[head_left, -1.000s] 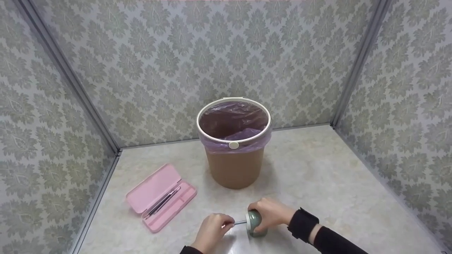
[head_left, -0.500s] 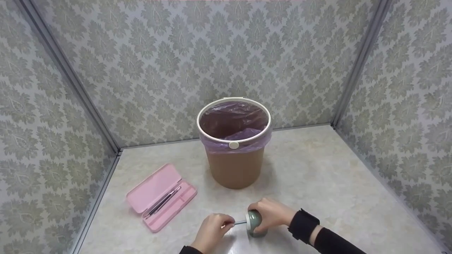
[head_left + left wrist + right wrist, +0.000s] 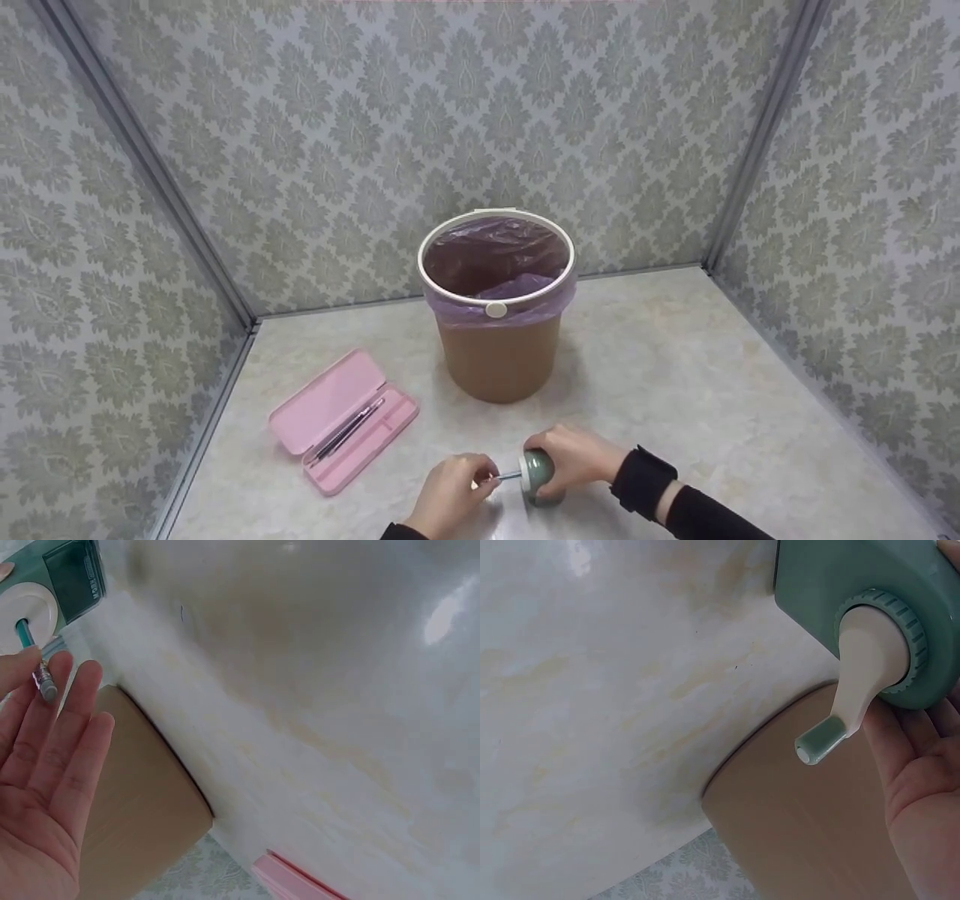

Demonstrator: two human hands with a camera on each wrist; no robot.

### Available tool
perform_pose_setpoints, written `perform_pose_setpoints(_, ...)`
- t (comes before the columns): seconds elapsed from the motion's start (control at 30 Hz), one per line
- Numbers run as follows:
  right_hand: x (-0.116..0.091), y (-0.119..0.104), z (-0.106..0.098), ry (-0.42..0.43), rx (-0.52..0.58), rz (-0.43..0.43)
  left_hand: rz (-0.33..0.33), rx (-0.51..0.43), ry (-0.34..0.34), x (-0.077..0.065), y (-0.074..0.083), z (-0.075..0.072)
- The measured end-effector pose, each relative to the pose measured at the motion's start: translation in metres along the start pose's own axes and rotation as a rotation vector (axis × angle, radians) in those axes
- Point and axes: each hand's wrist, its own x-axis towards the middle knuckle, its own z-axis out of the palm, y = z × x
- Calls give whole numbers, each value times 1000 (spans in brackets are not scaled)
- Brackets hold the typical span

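A green pencil sharpener (image 3: 538,475) with a white front ring and a crank handle (image 3: 866,667) stands on the table near the front. My right hand (image 3: 574,459) grips it from above, fingers wrapped over its body. Out of the ring sticks a blue-green pencil (image 3: 25,631) with a metal ferrule and grey eraser. My left hand (image 3: 454,484) pinches that eraser end between thumb and forefinger, its other fingers extended in the left wrist view. The pencil's tip is hidden inside the sharpener. In the right wrist view the crank points down and away from my palm.
Behind the hands stands a brown bin (image 3: 499,360) with a white rim and purple liner. To the left lies an opened pink pencil case (image 3: 326,405) with several dark pencils (image 3: 346,432) in it. Patterned walls (image 3: 502,112) enclose the table's back and sides.
The sharpener and my right hand have shifted very slightly to the left. My left hand keeps its pinch on the pencil and barely moves.
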Motion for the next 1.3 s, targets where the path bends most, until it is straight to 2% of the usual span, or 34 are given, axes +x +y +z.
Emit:
perform_pose_setpoints(0.2,6,-8,1,-30,28,-10,-34,4,-65,0,4,3)
perform_pose_setpoints(0.4,14,-16,2,-37,8,-42,-10,55,-41,0,7,9)
perform_pose_setpoints(0.53,19,-21,2,-54,9,-36,-21,91,-61,0,8,13)
perform_pose_setpoints(0.77,23,-22,3,-67,24,-11,-26,112,-27,1,6,17)
perform_pose_setpoints(0.97,21,-20,5,-50,8,-28,-31,106,-12,1,7,16)
perform_pose_setpoints(1.1,17,-19,0,-44,-13,-39,-19,104,13,1,8,14)
perform_pose_setpoints(1.3,13,-17,-7,-64,3,-5,-31,77,21,3,9,13)
